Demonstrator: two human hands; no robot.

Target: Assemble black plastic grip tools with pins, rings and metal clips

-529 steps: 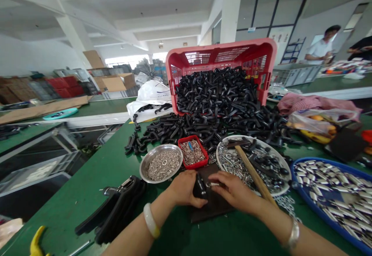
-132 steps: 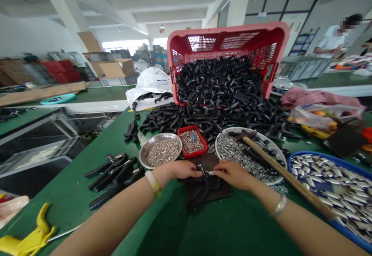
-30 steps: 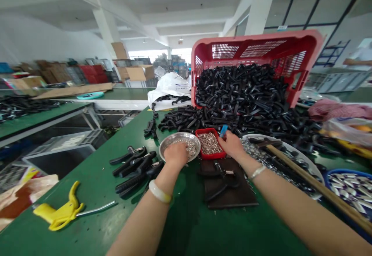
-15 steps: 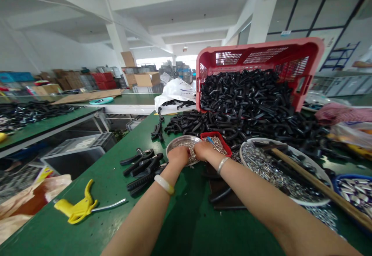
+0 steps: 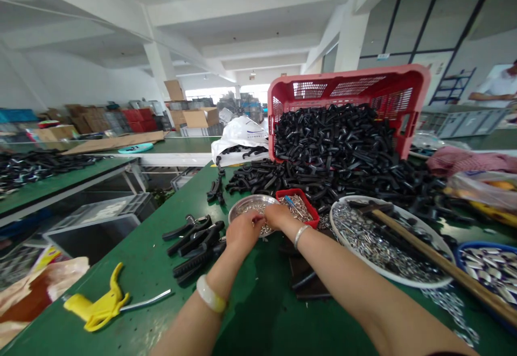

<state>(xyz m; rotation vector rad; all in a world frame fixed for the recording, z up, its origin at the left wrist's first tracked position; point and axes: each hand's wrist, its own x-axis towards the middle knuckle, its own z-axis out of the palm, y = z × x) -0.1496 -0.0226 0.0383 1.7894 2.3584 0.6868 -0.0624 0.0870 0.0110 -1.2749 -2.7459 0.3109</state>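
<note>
A round metal dish (image 5: pixel 238 205) of small shiny metal pieces lies before me. My left hand (image 5: pixel 243 233) is over its near edge, thumb and fingertips pinched together; whatever they hold is too small to name. Close beside it, my right hand (image 5: pixel 277 217) reaches into the dish with curled fingers, and its fingertips are mostly hidden. Touching the dish's right side is a red tray (image 5: pixel 313 217) of small metal pins with a blue-handled tool (image 5: pixel 289 201). Several black spring-fitted handles (image 5: pixel 202 240) lie left of my left hand.
A tilted red basket (image 5: pixel 343 78) spills black handles (image 5: pixel 335 135) across the bench. A hammer (image 5: pixel 420 245) rests over a white tray (image 5: pixel 336 221) of metal parts. A yellow air gun (image 5: pixel 99 307) lies at left. Another person (image 5: pixel 495 89) is at far right.
My left hand has drawn back slightly from the dish toward its near edge, its fingertips now showing in a pinch. My right hand stays at the dish. The view has shifted a little.
</note>
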